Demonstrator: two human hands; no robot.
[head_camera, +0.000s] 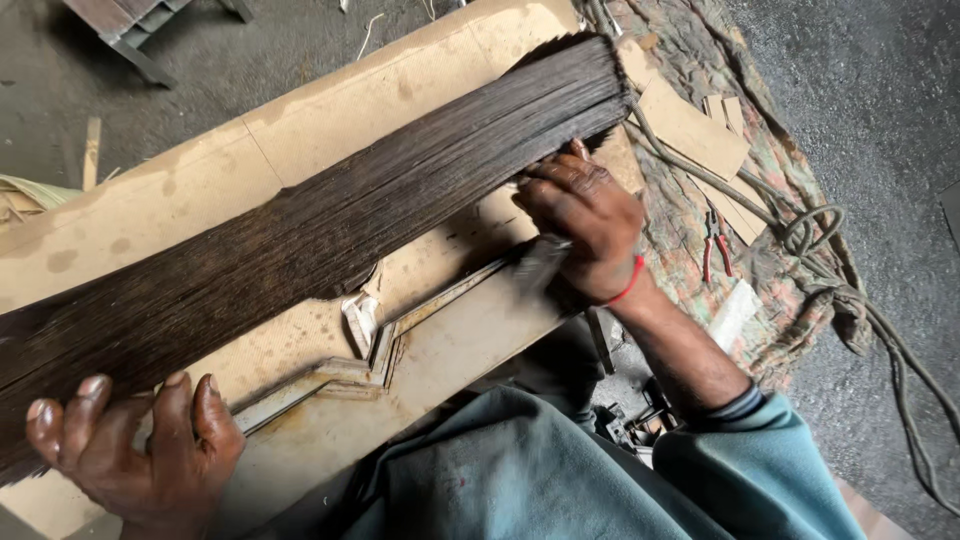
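- Up close, a long dark-brown bundle of thin sticks (330, 215) is lying slantwise on a pale board worktop (200, 180), running from the lower left edge up to a squared-off end at the upper right.
- The left hand (140, 445) is pressing on the bundle's lower left end, its fingers (175, 400) spread apart and curled over the edge of the sticks.
- The right hand (585, 225) is resting against the bundle's lower edge near the upper right end; its fingers are closing together around a small blurred grey object (540, 262) whose kind I cannot tell.
- A red band (630, 282) is circling the right wrist, and a teal sleeve (750, 460) is covering the forearm below it.
- A pale zigzag metal strip (390, 345) is lying on the board just below the bundle, between the two hands.
- Red-handled pliers (715, 245) are lying on a patterned cloth (770, 270) right of the board, well apart from the bundle.
- A grey rope (830, 270) is looping across that cloth and trailing onto the dark floor.
- Flat tan cardboard pieces (690, 130), plain and rectangular, are lying on the cloth just beside the bundle's upper end.
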